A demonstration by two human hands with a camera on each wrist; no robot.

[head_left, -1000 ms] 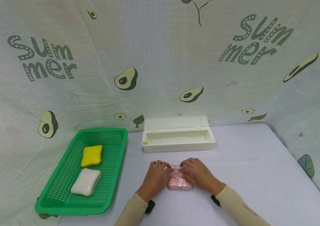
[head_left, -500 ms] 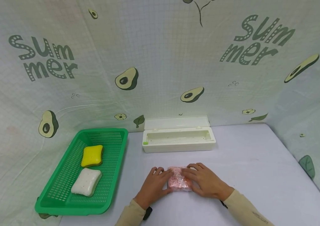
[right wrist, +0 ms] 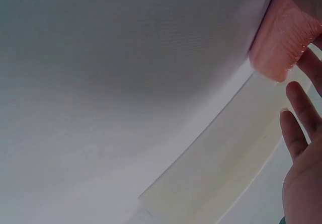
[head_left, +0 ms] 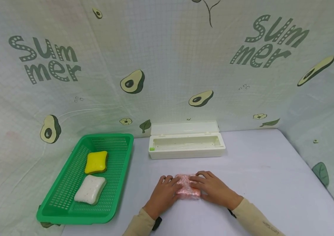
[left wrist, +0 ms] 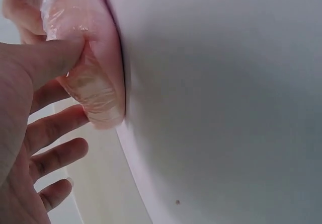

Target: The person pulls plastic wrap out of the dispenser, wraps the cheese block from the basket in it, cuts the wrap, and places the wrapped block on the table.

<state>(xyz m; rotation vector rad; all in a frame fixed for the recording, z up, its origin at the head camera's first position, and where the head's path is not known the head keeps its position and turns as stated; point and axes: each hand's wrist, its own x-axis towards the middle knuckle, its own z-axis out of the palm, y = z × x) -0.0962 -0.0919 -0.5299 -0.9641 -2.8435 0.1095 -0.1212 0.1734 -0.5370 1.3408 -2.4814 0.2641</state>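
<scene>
A pink sponge (head_left: 189,193) wrapped in shiny, wrinkled clear plastic film lies on the white table in front of me. My left hand (head_left: 162,195) holds its left side. In the left wrist view the thumb presses the film on the near face of the sponge (left wrist: 108,58), while the fingers spread along the far side. At the right side, my right hand (head_left: 216,190) grips the sponge with fingers over its top and thumb at the near edge. The right wrist view shows one smooth, film-covered end of the sponge (right wrist: 279,48), partly hidden by the thumb.
Behind the hands stands a long white box (head_left: 186,154) with its lid raised and a green tab at its left end. To the left is a green basket (head_left: 76,220) holding a yellow sponge (head_left: 96,162) and a white, similarly shaped block (head_left: 90,190). Printed cloth hangs behind.
Both hands have come down from the sponge's far edge to its sides. The right hand shifted to the right; the left hand went outward, then slightly back in toward the sponge.
</scene>
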